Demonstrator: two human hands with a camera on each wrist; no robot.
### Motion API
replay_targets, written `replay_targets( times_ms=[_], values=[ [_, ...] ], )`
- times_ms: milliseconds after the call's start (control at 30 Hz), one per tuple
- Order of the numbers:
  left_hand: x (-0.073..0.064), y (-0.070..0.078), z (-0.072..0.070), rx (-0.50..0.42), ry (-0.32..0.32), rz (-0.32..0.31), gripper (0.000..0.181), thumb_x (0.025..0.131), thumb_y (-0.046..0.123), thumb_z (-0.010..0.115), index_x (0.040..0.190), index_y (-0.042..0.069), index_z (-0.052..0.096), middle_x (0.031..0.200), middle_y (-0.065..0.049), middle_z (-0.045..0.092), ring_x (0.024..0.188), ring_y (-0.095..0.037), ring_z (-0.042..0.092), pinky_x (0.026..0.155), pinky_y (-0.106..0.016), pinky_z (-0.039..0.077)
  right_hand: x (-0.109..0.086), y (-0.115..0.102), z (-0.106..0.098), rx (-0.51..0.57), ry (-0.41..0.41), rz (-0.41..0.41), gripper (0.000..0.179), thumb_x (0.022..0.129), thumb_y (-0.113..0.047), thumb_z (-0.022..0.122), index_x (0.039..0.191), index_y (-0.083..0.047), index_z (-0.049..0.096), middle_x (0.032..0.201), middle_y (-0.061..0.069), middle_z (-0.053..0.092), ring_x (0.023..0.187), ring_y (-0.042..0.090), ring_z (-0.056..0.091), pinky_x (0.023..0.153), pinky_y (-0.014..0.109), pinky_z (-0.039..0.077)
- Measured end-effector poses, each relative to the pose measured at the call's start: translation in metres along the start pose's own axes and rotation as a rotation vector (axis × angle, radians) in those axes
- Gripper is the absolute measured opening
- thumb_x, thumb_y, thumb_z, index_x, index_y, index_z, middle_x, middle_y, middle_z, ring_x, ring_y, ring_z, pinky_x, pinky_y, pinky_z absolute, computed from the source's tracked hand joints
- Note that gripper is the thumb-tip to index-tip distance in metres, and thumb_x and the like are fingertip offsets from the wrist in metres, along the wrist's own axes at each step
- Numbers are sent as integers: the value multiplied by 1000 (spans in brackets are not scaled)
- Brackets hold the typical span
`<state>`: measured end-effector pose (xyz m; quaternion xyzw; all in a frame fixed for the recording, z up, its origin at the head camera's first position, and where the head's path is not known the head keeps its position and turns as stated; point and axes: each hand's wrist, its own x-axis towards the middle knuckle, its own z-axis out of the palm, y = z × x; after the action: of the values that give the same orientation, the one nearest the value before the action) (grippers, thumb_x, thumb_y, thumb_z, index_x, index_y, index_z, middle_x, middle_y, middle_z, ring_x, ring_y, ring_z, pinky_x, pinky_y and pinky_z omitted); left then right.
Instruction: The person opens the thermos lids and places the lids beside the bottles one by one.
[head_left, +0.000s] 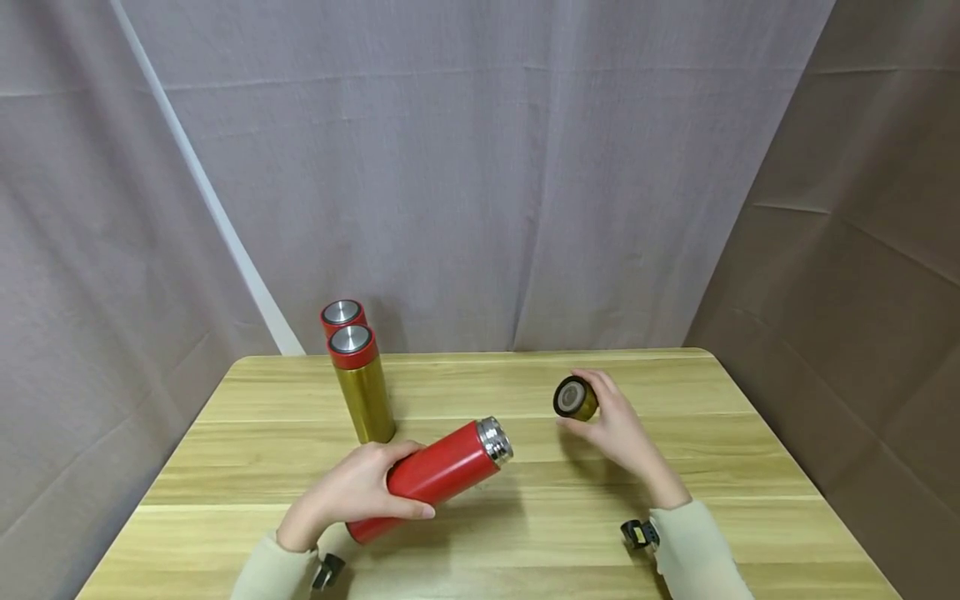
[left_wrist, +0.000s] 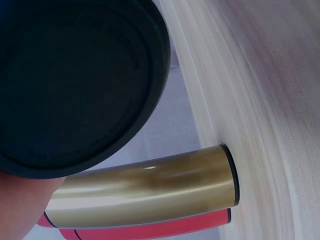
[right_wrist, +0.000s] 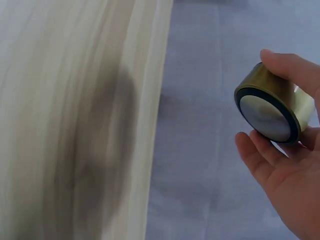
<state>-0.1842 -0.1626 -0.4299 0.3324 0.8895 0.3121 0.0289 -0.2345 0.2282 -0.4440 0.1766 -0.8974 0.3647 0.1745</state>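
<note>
In the head view my left hand [head_left: 367, 483] grips a red thermos bottle [head_left: 442, 471] round its lower body. It is tilted, and its bare steel neck [head_left: 495, 442] points up to the right. The bottle's black base [left_wrist: 80, 90] fills the upper left of the left wrist view. My right hand [head_left: 611, 425] holds a gold lid [head_left: 576, 398] above the table's right part, thumb on one side and fingers on the other. Its hollow underside faces left in the head view, while the silver top [right_wrist: 265, 117] shows in the right wrist view.
A gold thermos with a red lid [head_left: 365, 400] stands upright on the wooden table [head_left: 465, 383], behind my left hand. Just behind it, a red thermos [head_left: 342, 312] is mostly hidden. Grey curtains [head_left: 450, 208] hang beyond the table's far edge, and a darker one on the right.
</note>
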Motion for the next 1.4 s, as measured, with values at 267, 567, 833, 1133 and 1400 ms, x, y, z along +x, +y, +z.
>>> replay_targets(
  times_ms=[267,567,833,1133,1400],
  values=[
    [-1,-1,0,6,11,17,57,75,59,81,119,26,66,86,18,63,73,-2,59,64,-26,50,-4,23,-6,-69,-87,67,78,78,-13,88,140,9,46,134,27,51,119,44,53,102,59,42],
    [-4,1,0,-12,27,37,58,75,58,82,122,27,66,88,18,64,74,-2,60,65,-26,51,-11,36,-9,-106,-179,171,79,81,-16,85,142,12,43,136,32,48,123,50,50,103,62,39],
    [-6,3,0,-21,16,23,57,75,58,82,122,30,65,89,19,64,76,-2,61,66,-26,51,-15,37,-7,-119,-256,192,81,80,-17,86,143,11,44,136,32,49,121,50,51,102,62,39],
    [-7,3,0,-28,11,18,58,75,59,82,122,29,65,90,19,64,76,-3,61,66,-26,52,-13,39,-8,-138,-287,171,81,80,-18,87,143,9,45,137,30,50,122,50,51,102,62,40],
    [-7,3,0,-31,9,18,58,75,57,83,123,29,65,90,19,64,77,-3,61,66,-26,52,-15,35,-11,-109,-313,210,81,81,-18,86,145,8,44,139,33,50,123,52,51,101,63,40]
  ],
)
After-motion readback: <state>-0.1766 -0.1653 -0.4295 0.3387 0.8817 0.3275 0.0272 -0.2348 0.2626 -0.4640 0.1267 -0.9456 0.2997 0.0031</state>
